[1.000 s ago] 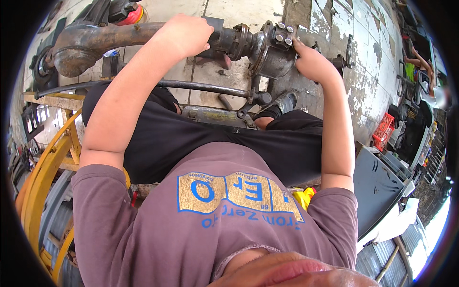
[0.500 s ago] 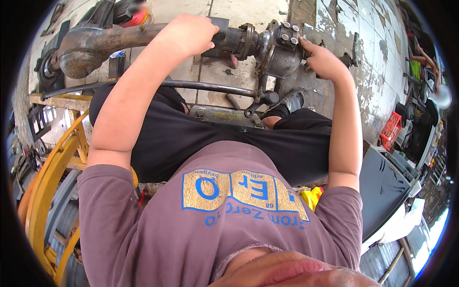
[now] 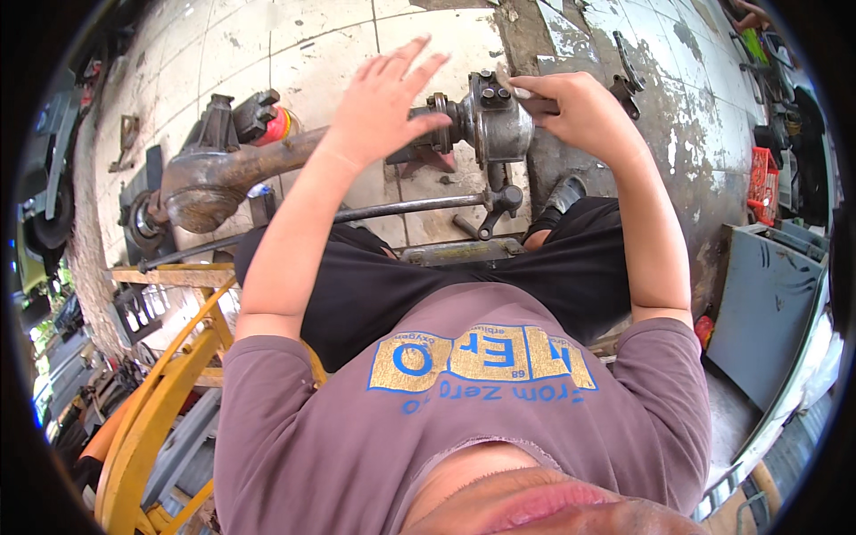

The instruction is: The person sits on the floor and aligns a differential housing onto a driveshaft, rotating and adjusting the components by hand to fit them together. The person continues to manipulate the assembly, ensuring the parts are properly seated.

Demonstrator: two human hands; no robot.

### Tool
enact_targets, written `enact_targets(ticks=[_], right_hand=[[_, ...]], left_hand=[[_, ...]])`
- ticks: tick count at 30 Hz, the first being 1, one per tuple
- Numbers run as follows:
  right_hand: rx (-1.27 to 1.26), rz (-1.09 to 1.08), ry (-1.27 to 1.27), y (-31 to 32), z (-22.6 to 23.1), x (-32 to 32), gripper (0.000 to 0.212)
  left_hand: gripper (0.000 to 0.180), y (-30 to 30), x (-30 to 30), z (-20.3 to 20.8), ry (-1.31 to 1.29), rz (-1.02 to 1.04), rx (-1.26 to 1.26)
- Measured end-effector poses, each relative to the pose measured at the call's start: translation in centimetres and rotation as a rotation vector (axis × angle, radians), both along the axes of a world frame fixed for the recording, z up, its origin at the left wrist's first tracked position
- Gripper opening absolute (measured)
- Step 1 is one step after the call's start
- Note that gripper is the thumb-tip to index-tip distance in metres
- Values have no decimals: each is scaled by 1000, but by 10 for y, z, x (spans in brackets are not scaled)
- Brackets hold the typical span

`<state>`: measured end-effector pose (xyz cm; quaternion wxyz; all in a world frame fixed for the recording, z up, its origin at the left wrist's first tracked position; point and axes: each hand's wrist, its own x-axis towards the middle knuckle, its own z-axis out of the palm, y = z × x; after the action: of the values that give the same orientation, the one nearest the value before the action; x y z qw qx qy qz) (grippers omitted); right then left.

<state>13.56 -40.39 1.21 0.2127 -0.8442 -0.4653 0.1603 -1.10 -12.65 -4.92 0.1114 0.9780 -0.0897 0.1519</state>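
The left hand (image 3: 379,109) is at the upper middle of the frame, fingers and thumb spread wide, with nothing in its grasp; in the view it covers part of a long, dark metal axle (image 3: 283,157). The right hand (image 3: 575,109), just right of upper centre, is half curled, its index finger stretched toward the left. Its fingertips are at the right edge of the rounded end housing (image 3: 508,138) of the axle, close to the bolts (image 3: 488,92) on top; the blur and the angle leave me unable to tell whether they press on the metal or pinch something small.

The axle lies across the upper half of the frame, its long axis slanting from a bulging middle casing (image 3: 198,194) at the left up to that housing right of centre. So the right hand is the nearer one to the housing, while the left is over the stretch between housing and casing.

Below the axle, toward the person's lap, a thin steel rod (image 3: 419,206) runs roughly alongside it. Farther out, a yellow metal frame (image 3: 169,390) stands at lower left, a red crate (image 3: 763,181) at the right edge, and a grey cabinet (image 3: 767,303) below the crate.
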Motion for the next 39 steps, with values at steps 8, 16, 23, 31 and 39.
enact_targets(ticks=[8,16,23,31,39], right_hand=[[425,-59,638,4,3,-19,69],[670,-215,803,44,-32,-39,70],[610,-304,602,60,-49,-12,63],[48,-176,-165,55,-66,-9,81],[-119,16,-59,80,-69,-9,54]], left_hand=[[56,-38,4,15,162,-189,-506],[32,-49,-7,-13,619,-11,-1638],[42,-59,4,-2,595,3,-639],[58,25,-6,-16,629,221,100],[55,40,-17,-21,681,237,78]])
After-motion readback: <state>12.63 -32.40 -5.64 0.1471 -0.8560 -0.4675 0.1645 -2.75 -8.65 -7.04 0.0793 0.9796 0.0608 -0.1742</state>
